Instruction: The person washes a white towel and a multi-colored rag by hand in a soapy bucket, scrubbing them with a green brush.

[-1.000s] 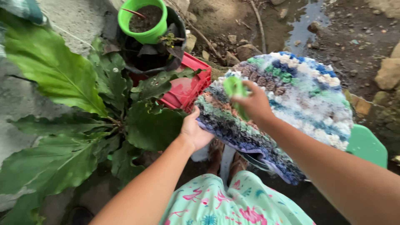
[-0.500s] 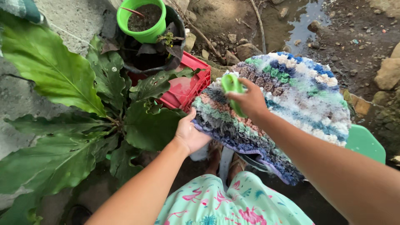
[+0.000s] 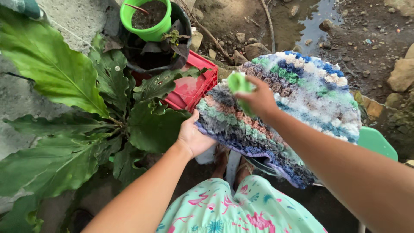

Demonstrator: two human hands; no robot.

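Right hand (image 3: 258,100), grip pinching a green brush (image 3: 239,86), has slid up-left across the shaggy mat (image 3: 302,95), scrubbing continues; left hand (image 3: 192,137) still clamps the mat's near-left edge beside the red crate (image 3: 194,86).

The crate (image 3: 196,88) sits left of the rug (image 3: 297,108), with the plant (image 3: 86,116) further left.

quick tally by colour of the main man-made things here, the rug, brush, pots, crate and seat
multicoloured: 1, the shaggy rug
green: 3, the brush in the right hand, the bright green pot and the plastic seat under the rug
red: 1, the crate
dark: 1, the dark pot
total: 6
The left hand grips the rug's edge.
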